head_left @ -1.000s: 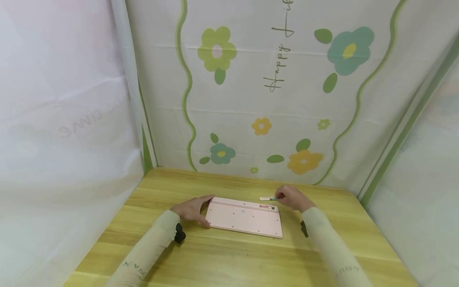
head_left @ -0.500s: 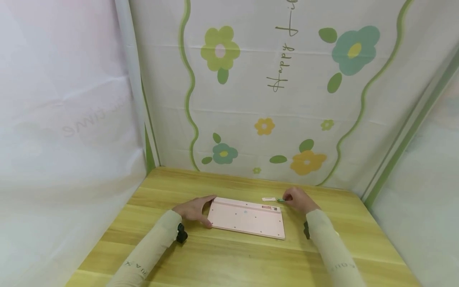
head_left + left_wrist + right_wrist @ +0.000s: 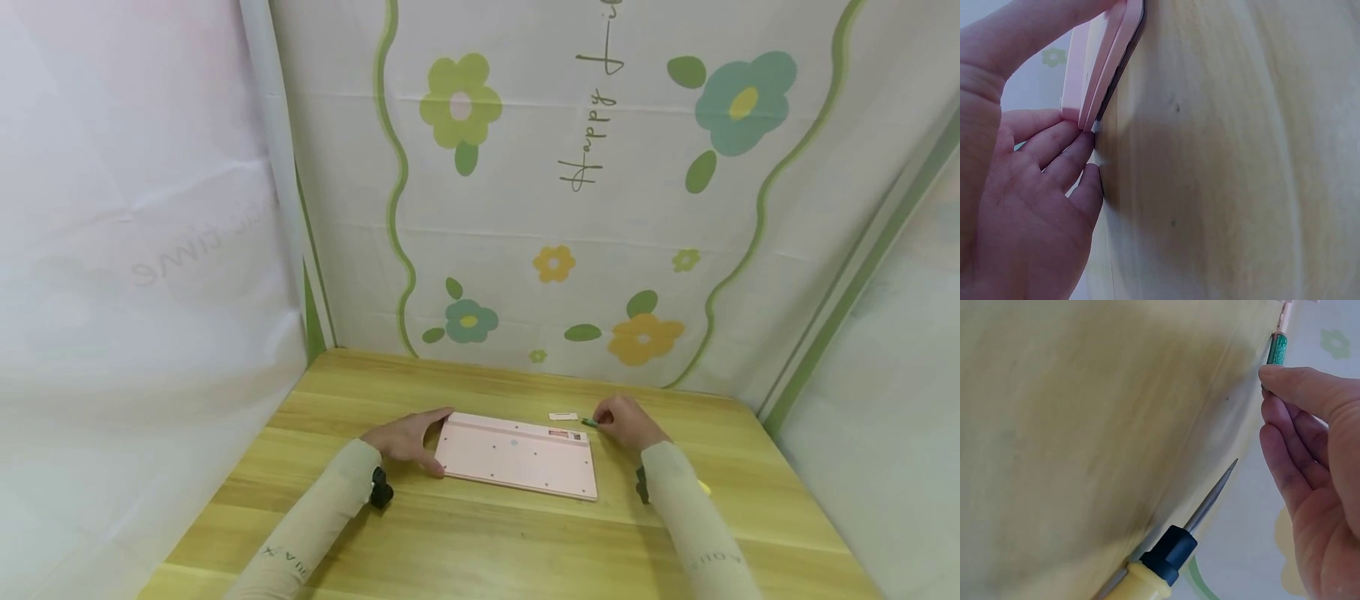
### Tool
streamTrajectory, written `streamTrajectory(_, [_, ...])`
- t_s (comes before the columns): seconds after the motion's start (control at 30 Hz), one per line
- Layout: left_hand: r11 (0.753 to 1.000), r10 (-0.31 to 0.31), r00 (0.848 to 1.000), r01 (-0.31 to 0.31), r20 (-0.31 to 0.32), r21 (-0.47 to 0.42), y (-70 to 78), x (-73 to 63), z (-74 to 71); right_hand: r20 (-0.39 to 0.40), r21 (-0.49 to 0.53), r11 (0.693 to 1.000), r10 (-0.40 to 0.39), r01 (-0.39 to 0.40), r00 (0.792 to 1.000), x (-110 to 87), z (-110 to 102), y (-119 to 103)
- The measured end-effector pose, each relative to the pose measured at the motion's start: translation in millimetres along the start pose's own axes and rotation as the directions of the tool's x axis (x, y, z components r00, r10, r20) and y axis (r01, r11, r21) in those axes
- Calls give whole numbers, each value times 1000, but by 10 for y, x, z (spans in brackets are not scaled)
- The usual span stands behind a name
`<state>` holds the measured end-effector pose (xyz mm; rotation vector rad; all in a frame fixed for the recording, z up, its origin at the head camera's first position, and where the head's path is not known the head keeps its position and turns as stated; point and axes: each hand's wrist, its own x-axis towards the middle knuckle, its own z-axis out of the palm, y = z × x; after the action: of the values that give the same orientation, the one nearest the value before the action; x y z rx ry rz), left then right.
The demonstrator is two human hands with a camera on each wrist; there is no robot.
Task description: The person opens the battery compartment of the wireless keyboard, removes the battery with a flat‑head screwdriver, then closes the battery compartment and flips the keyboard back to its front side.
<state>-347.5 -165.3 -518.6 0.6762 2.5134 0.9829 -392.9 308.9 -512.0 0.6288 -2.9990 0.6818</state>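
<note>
A pink keyboard (image 3: 517,458) lies face down on the table, its screw-dotted underside up. Near its far right corner is a battery compartment (image 3: 566,434), too small in view to tell its contents. My left hand (image 3: 405,437) spans the keyboard's left edge and grips it, the thumb at the near corner and the fingers at the far one. Between thumb and fingers, my right hand (image 3: 628,422) pinches a green battery (image 3: 1277,349) just above or on the table, beyond the keyboard's right end. Just left of the battery lies a small pink battery cover (image 3: 562,416).
A pointed screwdriver-like tool (image 3: 1210,497) with a yellow handle lies on the table by my right wrist; the sleeve mostly hides it in the head view. The wooden table (image 3: 480,550) ends at a flower-printed curtain (image 3: 517,192), with white curtains at both sides.
My right hand has drawn the battery rightward, away from beside the battery cover, and slightly nearer. My left hand keeps its hold on the keyboard. The head view has shifted slightly.
</note>
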Motion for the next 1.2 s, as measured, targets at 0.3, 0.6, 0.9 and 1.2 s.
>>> streamTrajectory(0.3, [1000,2,1000,-2,-1,4,-11,5,10,27,13,1000,-3,2,1000,-14,6,-7])
streamTrajectory(0.6, [1000,-8,1000,8,0,14,-24,11,18,63,8,1000,14,-15,998,-36,-41,-45])
streamTrajectory(0.9, [999,-13,1000,13,-7,35,-29,16,13,76,-32,999,-42,44,996,-52,-199,-152])
streamTrajectory(1.2, [999,-17,1000,17,-5,27,2,8,2,102,-88,974,-198,207,975,73,-267,-346])
